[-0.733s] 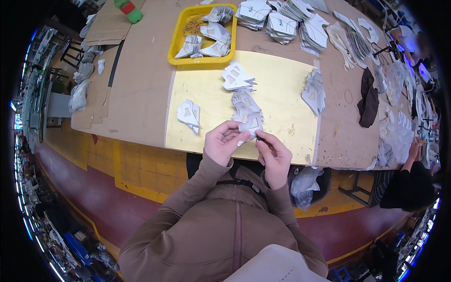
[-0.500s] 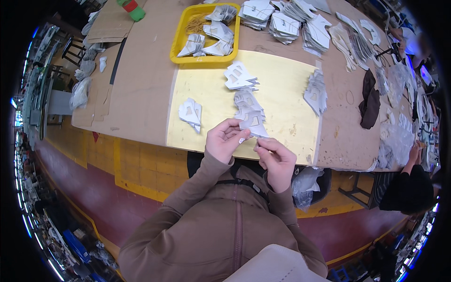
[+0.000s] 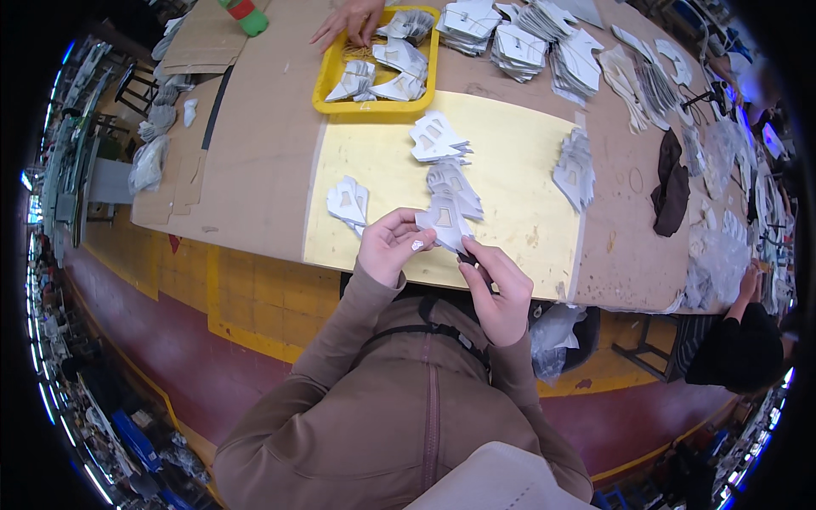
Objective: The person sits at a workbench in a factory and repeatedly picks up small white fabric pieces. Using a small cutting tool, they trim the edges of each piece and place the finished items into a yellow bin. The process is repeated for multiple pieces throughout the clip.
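My left hand [image 3: 389,246] and my right hand [image 3: 498,282] meet at the near edge of a yellow mat [image 3: 510,170]. Both pinch the same flat white cut piece [image 3: 444,223] with a small cut-out window, held just above the mat. My left thumb also presses a small pale bit against the fingers. Right behind the held piece lies a loose stack of the same white pieces [image 3: 455,184]. A smaller pile [image 3: 348,202] sits to the left of my left hand, and another stack [image 3: 435,138] lies farther back on the mat.
A yellow tray [image 3: 327,89] with more white pieces stands at the back, and another person's hand [image 3: 348,19] reaches into it. Several stacks of pieces [image 3: 544,47] cover the far table. A dark cloth [image 3: 670,183] lies right. A seated person [image 3: 739,344] is at right.
My hands stay together on the white piece and have shifted it slightly. Another person's hand has come into view at the yellow tray.
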